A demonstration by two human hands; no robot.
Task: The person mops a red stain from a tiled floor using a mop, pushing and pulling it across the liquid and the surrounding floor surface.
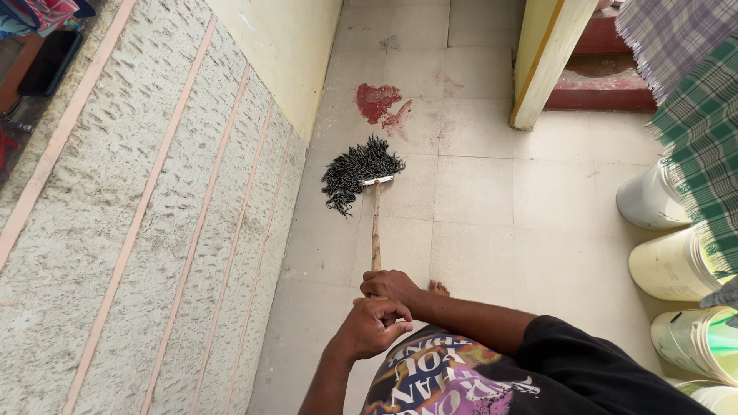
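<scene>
Both fists closed on the mop handle (376,230), right hand (390,286) above left hand (370,327); shaft running up-frame to the dark mop head (357,169), just below the red stain (378,102).

- Mop (360,170): dark grey-black strands, pale metal clamp, light brown wooden handle.
- Floor tiles (492,207): pale grey-beige, with a red stain (379,102).
- Low wall (146,223): rough grey with thin pink stripes.
- Upper wall (284,46): pale yellow.
- Buckets (669,265): white and cream.
- Hanging cloths (703,146): green-and-white check; another in purple-grey check.
- Shirt (569,376): black with a purple and orange print.
</scene>
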